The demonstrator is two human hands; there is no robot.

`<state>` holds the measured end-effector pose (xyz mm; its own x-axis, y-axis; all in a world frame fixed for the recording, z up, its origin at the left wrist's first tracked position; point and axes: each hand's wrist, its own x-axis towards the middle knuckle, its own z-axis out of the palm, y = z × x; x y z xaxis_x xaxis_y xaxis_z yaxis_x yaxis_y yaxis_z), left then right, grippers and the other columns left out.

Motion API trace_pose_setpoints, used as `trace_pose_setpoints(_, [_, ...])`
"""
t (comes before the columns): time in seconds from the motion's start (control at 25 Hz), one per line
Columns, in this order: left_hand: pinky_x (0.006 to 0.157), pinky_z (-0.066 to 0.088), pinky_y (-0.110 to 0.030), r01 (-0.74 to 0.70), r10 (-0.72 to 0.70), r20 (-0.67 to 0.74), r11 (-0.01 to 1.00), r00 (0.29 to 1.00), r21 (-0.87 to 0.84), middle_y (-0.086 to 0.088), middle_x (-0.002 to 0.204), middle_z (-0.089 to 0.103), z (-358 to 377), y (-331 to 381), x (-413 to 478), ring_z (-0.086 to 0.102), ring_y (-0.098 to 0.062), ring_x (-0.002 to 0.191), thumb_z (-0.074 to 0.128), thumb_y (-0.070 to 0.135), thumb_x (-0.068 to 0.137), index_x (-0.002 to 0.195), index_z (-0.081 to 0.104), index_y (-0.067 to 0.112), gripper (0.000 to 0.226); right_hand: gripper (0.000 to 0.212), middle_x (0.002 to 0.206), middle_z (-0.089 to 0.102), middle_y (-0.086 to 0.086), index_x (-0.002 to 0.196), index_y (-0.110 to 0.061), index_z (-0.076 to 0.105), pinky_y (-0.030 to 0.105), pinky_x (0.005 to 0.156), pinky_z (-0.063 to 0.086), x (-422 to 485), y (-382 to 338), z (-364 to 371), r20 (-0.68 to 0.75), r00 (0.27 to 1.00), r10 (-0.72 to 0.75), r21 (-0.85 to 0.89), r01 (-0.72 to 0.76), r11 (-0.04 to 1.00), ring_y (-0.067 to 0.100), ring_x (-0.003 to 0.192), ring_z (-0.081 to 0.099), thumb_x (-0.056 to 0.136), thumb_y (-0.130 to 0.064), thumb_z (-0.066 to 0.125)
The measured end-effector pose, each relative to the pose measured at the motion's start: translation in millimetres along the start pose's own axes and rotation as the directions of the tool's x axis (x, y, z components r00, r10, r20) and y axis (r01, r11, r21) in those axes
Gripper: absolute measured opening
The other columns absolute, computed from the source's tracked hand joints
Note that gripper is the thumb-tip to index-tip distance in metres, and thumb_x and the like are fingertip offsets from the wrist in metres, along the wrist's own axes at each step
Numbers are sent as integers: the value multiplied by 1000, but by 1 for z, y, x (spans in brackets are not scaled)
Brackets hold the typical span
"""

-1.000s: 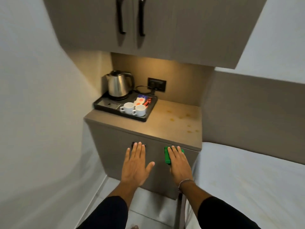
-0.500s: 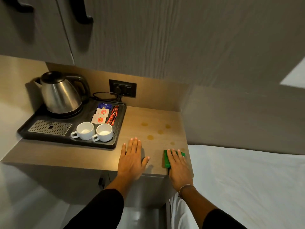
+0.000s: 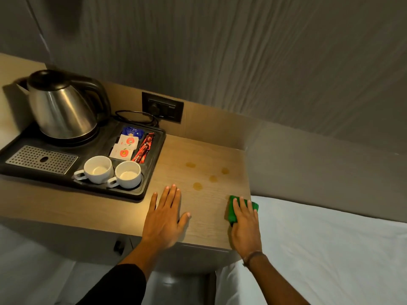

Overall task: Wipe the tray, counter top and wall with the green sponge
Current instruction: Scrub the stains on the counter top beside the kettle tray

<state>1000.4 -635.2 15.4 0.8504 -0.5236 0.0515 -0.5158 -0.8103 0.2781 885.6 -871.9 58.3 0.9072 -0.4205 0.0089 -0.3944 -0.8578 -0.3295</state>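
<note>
My right hand [image 3: 245, 225] lies flat on the green sponge [image 3: 231, 211], which sits at the right front corner of the wooden counter top [image 3: 204, 155]. My left hand [image 3: 164, 216] rests open, palm down, on the counter near its front edge. Several brown stains [image 3: 197, 186] mark the wood just beyond my hands. The black tray [image 3: 152, 172] stands on the counter's left half. The wooden back wall [image 3: 207, 119] rises behind the counter.
On the tray stand a steel kettle [image 3: 61, 106], two white cups [image 3: 110, 172], sachets [image 3: 127, 144] and a metal drip grate [image 3: 41, 159]. A black socket [image 3: 163, 106] with a cord is on the wall. An upper cabinet [image 3: 220, 40] overhangs. A white bed [image 3: 330, 249] borders the counter's right side.
The view has drawn closer to the counter. Both hands moved from in front of the lower cabinet up onto the counter top, the right one carrying the sponge.
</note>
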Motion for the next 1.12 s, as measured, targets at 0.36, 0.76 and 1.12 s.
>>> trace_pose_setpoints(0.36, [128, 11, -58, -11, 11, -26, 1000, 1000, -13, -9, 174, 12, 6, -3, 1, 5, -26, 159, 26, 67, 103, 164, 12, 13, 82, 83, 168, 9, -6, 158, -30, 20, 53, 127, 7, 4, 40, 1, 28, 990, -140, 60, 138, 989, 25, 157, 1, 90, 5, 51])
trace_pose_setpoints(0.76, [129, 0, -50, 5, -7, -71, 999, 997, -32, -5, 174, 13, 7, -1, -1, 2, -22, 159, 27, 68, 103, 164, 13, 16, 81, 92, 168, 14, -11, 156, -40, 19, 53, 127, 8, 36, 49, 8, 40, 954, -299, 68, 296, 953, 16, 157, 0, 82, 6, 48])
trace_pose_setpoints(1.12, [129, 1, -52, 21, -24, -42, 998, 999, -67, -3, 175, 6, 4, 1, -2, -6, -19, 159, 25, 69, 103, 164, 8, 18, 82, 83, 164, 19, -8, 156, -28, 29, 50, 128, 8, 100, -22, 29, 45, 940, -339, 114, 332, 936, 21, 156, 8, 85, 9, 50])
